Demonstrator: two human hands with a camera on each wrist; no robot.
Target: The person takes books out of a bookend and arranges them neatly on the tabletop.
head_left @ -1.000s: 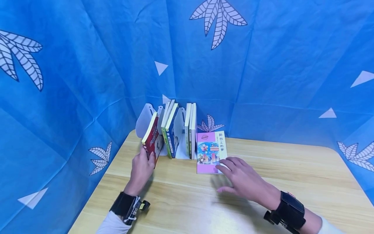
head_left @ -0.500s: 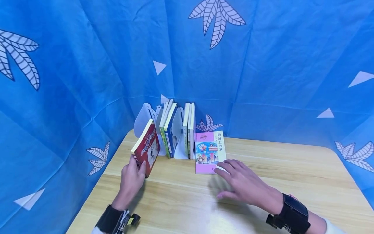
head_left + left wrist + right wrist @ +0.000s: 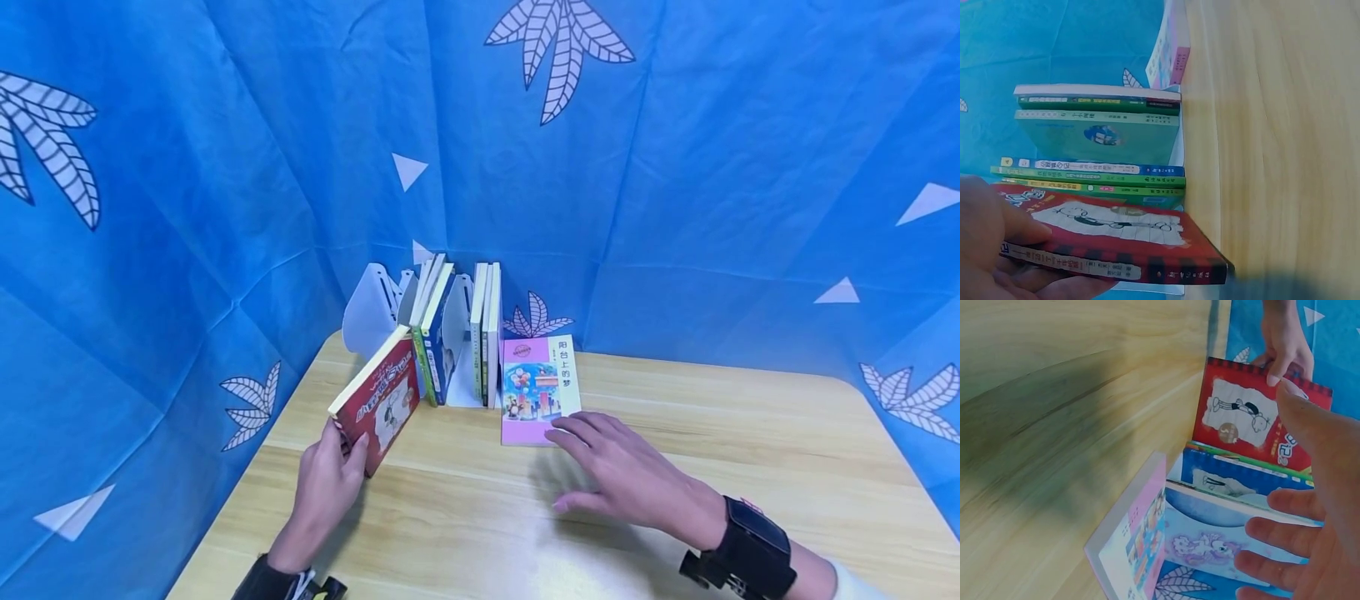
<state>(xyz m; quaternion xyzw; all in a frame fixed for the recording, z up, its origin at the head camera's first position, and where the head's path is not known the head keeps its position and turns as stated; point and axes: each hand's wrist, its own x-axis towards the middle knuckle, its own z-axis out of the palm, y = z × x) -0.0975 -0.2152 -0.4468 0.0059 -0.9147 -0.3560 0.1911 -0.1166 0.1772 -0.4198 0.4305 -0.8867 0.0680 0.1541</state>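
My left hand [image 3: 326, 483] pinches a red book [image 3: 386, 400] by its spine edge, thumb on the cover and fingers behind. The book is tilted, in front of the left part of a white book rack [image 3: 367, 312]. In the left wrist view the red cover [image 3: 1116, 225] shows a cartoon figure. My right hand [image 3: 622, 467] has its fingers spread at the lower right corner of a pink book [image 3: 536, 392]; whether they touch it I cannot tell. The pink book leans face out at the rack's right end.
A blue book [image 3: 441, 342] and green-spined books [image 3: 1085, 181] stand slanted in the rack's middle section. Several pale books [image 3: 487, 333] stand upright in the right section. Behind the wooden table [image 3: 750, 433] hangs a blue patterned cloth [image 3: 720, 167].
The left hand has drawn the red book out of the rack's left section, toward the person and slightly left, turning its cover more into view. The right hand has barely moved.
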